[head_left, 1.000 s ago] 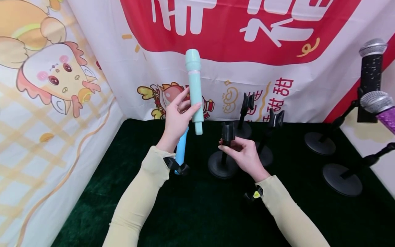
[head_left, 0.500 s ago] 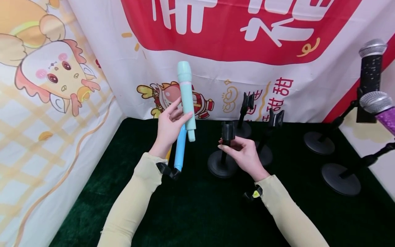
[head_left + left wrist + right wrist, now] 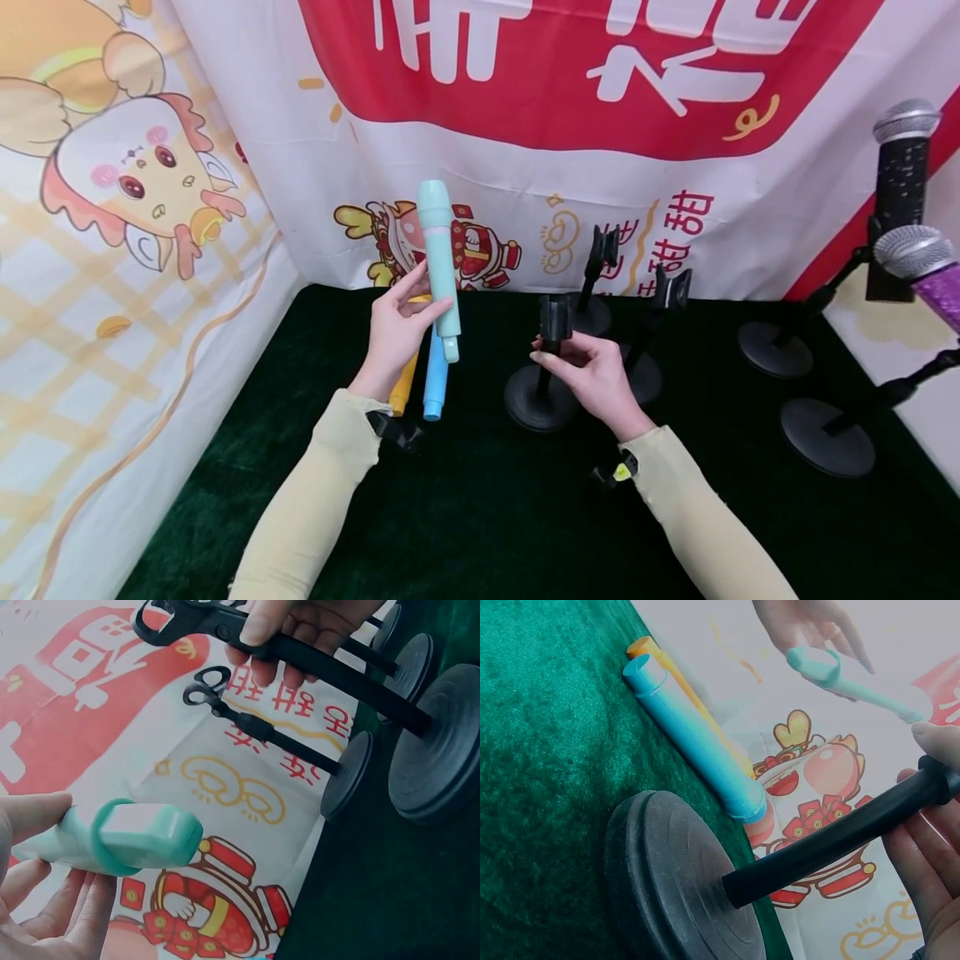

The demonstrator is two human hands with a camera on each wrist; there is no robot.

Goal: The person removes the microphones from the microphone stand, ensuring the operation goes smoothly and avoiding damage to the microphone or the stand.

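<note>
A mint-green microphone (image 3: pixel 441 267) is pinched between the thumb and fingers of my left hand (image 3: pixel 397 329), held nearly upright above the table with its head on top. In the left wrist view the lower end of the microphone (image 3: pixel 142 834) points toward the stands. My right hand (image 3: pixel 592 371) grips the neck of a black microphone stand (image 3: pixel 542 400) just under its clip. That stand's round base (image 3: pixel 682 877) rests on the green cloth, and its clip (image 3: pixel 555 318) holds nothing. Below my left hand lie a blue microphone (image 3: pixel 436 379) and a yellow microphone (image 3: pixel 405 387), side by side.
Two more black stands with bare clips (image 3: pixel 604 246) (image 3: pixel 672 287) are behind my right hand. At the right, stands hold a black microphone (image 3: pixel 900 183) and a purple microphone (image 3: pixel 937 283). A printed cloth backdrop (image 3: pixel 420 150) rises behind the dark green tablecloth (image 3: pixel 480 517).
My left hand has moved left and down with the mint-green microphone, uncovering more of the blue and yellow ones. My right hand stays on the stand's neck.
</note>
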